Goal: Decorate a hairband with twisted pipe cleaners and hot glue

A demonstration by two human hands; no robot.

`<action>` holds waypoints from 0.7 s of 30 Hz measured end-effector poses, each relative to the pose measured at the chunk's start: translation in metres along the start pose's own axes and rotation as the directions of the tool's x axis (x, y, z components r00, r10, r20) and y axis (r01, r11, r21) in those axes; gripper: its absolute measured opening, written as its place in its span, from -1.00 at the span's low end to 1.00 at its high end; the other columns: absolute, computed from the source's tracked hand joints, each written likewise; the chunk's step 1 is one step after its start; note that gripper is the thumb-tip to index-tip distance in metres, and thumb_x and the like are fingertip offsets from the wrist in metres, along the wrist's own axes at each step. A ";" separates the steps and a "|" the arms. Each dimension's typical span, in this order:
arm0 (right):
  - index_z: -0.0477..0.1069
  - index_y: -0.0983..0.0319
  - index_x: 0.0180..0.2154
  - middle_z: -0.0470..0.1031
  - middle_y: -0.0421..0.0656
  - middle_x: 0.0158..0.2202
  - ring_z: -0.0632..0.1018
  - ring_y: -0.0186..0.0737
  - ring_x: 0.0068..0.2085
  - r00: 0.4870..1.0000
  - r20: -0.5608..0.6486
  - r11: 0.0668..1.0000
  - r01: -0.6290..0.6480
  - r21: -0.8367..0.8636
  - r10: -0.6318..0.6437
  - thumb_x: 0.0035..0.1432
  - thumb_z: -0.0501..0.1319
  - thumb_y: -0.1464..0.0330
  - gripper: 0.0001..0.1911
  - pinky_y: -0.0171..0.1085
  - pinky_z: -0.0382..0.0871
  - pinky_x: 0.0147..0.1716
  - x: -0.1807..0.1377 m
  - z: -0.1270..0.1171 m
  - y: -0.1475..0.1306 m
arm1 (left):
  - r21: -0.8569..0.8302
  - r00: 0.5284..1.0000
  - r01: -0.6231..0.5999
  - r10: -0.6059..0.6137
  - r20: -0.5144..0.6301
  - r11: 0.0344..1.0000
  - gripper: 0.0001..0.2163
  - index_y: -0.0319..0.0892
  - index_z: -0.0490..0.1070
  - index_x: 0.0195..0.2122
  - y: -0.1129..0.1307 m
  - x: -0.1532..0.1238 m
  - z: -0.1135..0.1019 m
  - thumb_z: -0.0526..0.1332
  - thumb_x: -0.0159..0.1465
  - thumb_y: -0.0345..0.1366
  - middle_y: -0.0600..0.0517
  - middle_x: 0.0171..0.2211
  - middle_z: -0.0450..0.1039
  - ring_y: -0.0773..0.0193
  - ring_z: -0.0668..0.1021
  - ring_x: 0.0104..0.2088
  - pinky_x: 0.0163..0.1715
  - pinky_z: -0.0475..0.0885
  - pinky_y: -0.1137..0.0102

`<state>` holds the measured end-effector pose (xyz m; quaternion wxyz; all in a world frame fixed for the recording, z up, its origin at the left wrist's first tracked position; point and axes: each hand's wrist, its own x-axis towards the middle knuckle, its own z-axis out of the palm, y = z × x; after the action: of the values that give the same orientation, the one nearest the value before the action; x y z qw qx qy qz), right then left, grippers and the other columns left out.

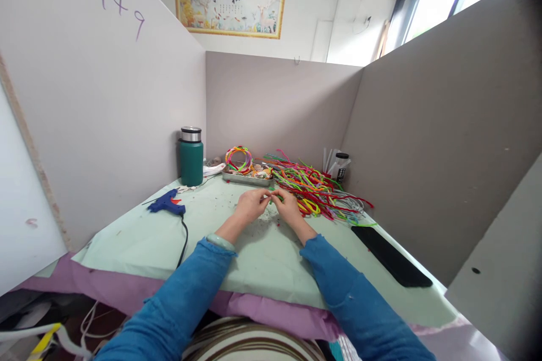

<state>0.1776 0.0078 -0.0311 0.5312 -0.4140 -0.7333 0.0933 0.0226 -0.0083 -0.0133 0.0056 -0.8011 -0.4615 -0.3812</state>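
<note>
My left hand [253, 203] and my right hand [287, 206] meet over the middle of the pale green mat [139, 237]. Both have their fingers pinched together on a small green piece [275, 198], likely a bit of pipe cleaner, held between them just above the mat. Both arms wear blue sleeves, and a pale bangle sits on my left wrist. Just beyond my right hand lies a heap of coloured pipe cleaners [315, 186].
A blue glue gun [166, 203] with a black cord lies at the left. A green flask [191, 157] stands at the back left beside a metal tray [248, 176] with coloured rings. A black phone [392, 256] lies at the right. Partition walls enclose three sides.
</note>
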 end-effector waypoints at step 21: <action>0.43 0.23 -0.35 0.44 -0.18 -0.48 0.45 -0.23 -0.39 0.997 -0.040 0.990 -0.066 0.129 0.071 0.07 0.09 0.22 -0.75 -0.31 0.30 -0.40 0.001 -0.004 -0.005 | -0.001 0.984 0.159 -0.158 0.081 0.987 -0.69 -0.11 0.47 -0.09 -0.002 0.003 0.002 0.15 0.18 -0.14 0.03 -0.43 0.53 0.31 0.49 -0.43 -0.44 0.24 0.49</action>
<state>0.1783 0.0040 -0.0260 0.5693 -0.4062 -0.6991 0.1487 0.0230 -0.0042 -0.0134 -0.0462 -0.7765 -0.5222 -0.3496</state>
